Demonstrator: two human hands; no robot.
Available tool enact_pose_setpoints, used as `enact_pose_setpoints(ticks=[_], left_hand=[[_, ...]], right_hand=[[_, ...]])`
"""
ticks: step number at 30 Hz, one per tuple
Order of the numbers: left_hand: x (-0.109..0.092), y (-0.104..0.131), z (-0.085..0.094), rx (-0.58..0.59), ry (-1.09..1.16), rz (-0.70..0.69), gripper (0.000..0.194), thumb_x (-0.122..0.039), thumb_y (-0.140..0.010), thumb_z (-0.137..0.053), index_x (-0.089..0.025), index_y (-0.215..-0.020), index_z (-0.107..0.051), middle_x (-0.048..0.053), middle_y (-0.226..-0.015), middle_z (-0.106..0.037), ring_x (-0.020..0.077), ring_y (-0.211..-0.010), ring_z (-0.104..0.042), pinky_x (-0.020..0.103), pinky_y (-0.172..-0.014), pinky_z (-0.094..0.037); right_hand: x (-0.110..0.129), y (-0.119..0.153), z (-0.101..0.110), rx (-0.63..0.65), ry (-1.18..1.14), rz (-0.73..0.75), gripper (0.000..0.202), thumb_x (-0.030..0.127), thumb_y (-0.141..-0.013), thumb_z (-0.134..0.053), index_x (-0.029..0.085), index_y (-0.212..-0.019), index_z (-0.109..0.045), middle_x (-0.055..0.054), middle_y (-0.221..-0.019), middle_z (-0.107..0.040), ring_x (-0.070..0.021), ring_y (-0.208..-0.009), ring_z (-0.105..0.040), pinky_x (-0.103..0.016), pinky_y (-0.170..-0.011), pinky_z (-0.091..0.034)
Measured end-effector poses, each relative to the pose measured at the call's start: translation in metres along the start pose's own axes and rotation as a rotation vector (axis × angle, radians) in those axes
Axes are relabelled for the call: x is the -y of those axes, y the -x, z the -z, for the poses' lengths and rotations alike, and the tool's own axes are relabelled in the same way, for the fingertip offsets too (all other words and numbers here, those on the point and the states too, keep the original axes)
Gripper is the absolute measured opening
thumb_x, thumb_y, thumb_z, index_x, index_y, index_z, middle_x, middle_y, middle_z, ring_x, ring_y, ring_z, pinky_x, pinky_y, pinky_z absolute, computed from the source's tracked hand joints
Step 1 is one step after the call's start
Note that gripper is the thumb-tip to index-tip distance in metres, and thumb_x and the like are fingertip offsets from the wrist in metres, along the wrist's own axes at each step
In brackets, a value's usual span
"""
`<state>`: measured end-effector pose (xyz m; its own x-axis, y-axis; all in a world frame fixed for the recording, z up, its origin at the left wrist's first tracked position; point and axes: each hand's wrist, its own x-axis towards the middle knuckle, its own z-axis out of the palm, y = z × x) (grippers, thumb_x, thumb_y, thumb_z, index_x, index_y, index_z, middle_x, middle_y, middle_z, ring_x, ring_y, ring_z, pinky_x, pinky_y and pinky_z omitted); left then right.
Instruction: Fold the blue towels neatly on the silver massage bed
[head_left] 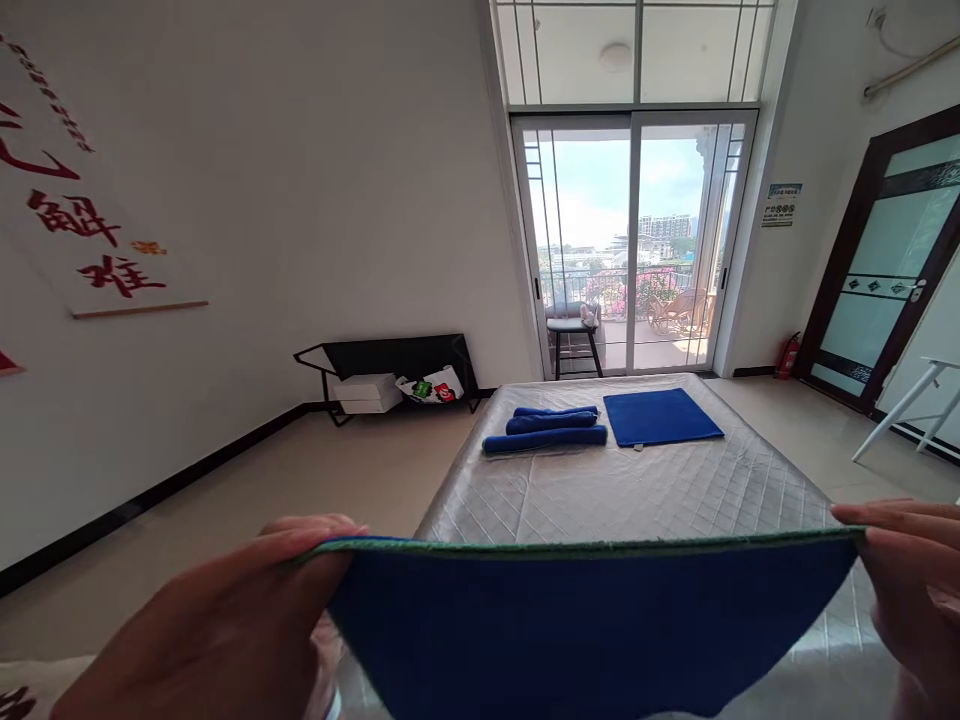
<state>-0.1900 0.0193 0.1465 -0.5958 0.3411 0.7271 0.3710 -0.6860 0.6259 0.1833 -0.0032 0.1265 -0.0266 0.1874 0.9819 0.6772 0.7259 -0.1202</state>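
The blue cloth [600,630] hangs b/w my L hand [225,610] and R hand [911,585], each closed in a pinch on one upper corner. Step now, I think, is holding it open; next move calls for even tension. Ahead of both, on the quilted worktop [600,495]: rolled cloths [551,436] and, toward R side, a flat cloth [664,416].

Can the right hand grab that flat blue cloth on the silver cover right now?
Probably not: the right hand is busy pinching a corner of the raised blue cloth, and the flat blue cloth looks too far forward on the silver cover.
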Motion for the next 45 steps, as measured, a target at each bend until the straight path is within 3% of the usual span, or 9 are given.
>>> enact_pose_setpoints(ticks=[3, 6, 9, 16, 21, 28, 34, 41, 45], left_hand=[[0.011, 0.001, -0.003, -0.005, -0.066, 0.132, 0.024, -0.037, -0.059, -0.088, -0.029, -0.076, -0.073, -0.006, -0.071, -0.072, 0.0151, -0.062, -0.062, 0.029, -0.054, -0.054], [0.046, 0.004, -0.006, 0.131, -0.145, 0.273, 0.032, -0.043, -0.058, -0.088, -0.024, -0.080, -0.075, -0.003, -0.073, -0.075, 0.0153, -0.065, -0.066, 0.026, -0.058, -0.056], [0.100, 0.012, -0.014, 0.343, -0.212, 0.385, 0.039, -0.053, -0.059, -0.084, -0.022, -0.081, -0.076, 0.000, -0.073, -0.076, 0.0192, -0.071, -0.071, 0.029, -0.066, -0.059], [0.245, 0.063, -0.039, 0.686, -0.447, 0.465, 0.038, -0.059, -0.067, -0.068, -0.022, -0.076, -0.075, 0.003, -0.077, -0.078, 0.0230, -0.073, -0.073, 0.032, -0.069, -0.057], [0.302, 0.079, -0.061, 0.823, -0.614, 0.431, 0.025, -0.044, -0.076, -0.064, -0.022, -0.079, -0.075, 0.005, -0.083, -0.079, 0.0250, -0.087, -0.074, 0.033, -0.078, -0.056], [0.341, 0.076, -0.093, 0.928, -0.759, 0.370, 0.015, -0.032, -0.085, -0.063, -0.022, -0.084, -0.075, 0.005, -0.089, -0.079, 0.0224, -0.094, -0.072, 0.029, -0.081, -0.051], [0.362, 0.074, -0.112, 0.984, -0.883, 0.281, 0.017, -0.031, -0.091, -0.060, -0.021, -0.090, -0.074, 0.006, -0.095, -0.077, 0.0213, -0.096, -0.070, 0.028, -0.082, -0.048], [0.369, 0.076, -0.126, 0.995, -1.000, 0.135, 0.024, -0.032, -0.097, -0.052, -0.021, -0.104, -0.071, 0.008, -0.104, -0.073, 0.0237, -0.103, -0.065, 0.033, -0.088, -0.047], [0.357, 0.079, -0.130, 0.969, -1.054, 0.051, 0.032, -0.030, -0.098, -0.044, -0.017, -0.116, -0.068, 0.014, -0.115, -0.068, 0.0297, -0.112, -0.060, 0.040, -0.094, -0.046]], right_hand=[[-0.008, -0.005, -0.012, 0.010, -0.036, 0.056, 0.037, 0.016, -0.091, -0.065, 0.036, -0.122, -0.068, -0.002, -0.093, -0.075, -0.0193, -0.075, -0.070, -0.035, -0.058, -0.058], [-0.025, 0.000, -0.032, 0.146, -0.076, 0.041, 0.037, 0.013, -0.088, -0.070, 0.033, -0.119, -0.069, 0.002, -0.090, -0.076, -0.0153, -0.074, -0.071, -0.029, -0.063, -0.060], [-0.049, 0.022, -0.062, 0.308, -0.111, -0.115, 0.016, 0.025, -0.096, -0.061, 0.028, -0.108, -0.071, 0.000, -0.087, -0.076, -0.0138, -0.073, -0.071, -0.024, -0.062, -0.060], [-0.116, 0.100, -0.147, 0.648, -0.112, -0.559, 0.039, 0.046, -0.101, -0.043, 0.024, -0.100, -0.075, -0.005, -0.095, -0.078, -0.0180, -0.067, -0.071, -0.030, -0.064, -0.058], [-0.158, 0.130, -0.192, 0.729, -0.039, -0.673, 0.034, 0.040, -0.098, -0.045, 0.025, -0.100, -0.076, -0.004, -0.098, -0.078, -0.0204, -0.073, -0.073, -0.032, -0.074, -0.056], [-0.192, 0.138, -0.239, 0.953, 0.179, -0.810, 0.030, 0.026, -0.097, -0.046, 0.024, -0.111, -0.073, -0.003, -0.109, -0.077, -0.0196, -0.100, -0.071, -0.026, -0.084, -0.051], [-0.209, 0.141, -0.264, 1.007, 0.289, -0.833, 0.033, 0.026, -0.099, -0.043, 0.024, -0.119, -0.069, -0.006, -0.112, -0.076, -0.0214, -0.106, -0.069, -0.026, -0.085, -0.049], [-0.213, 0.142, -0.280, 1.019, 0.402, -0.825, 0.037, 0.028, -0.103, -0.035, 0.025, -0.125, -0.065, -0.006, -0.120, -0.072, -0.0221, -0.104, -0.068, -0.028, -0.082, -0.048], [-0.202, 0.145, -0.280, 1.008, 0.537, -0.675, 0.037, 0.017, -0.098, -0.039, 0.022, -0.121, -0.067, -0.010, -0.123, -0.069, -0.0237, -0.113, -0.061, -0.029, -0.088, -0.047]])
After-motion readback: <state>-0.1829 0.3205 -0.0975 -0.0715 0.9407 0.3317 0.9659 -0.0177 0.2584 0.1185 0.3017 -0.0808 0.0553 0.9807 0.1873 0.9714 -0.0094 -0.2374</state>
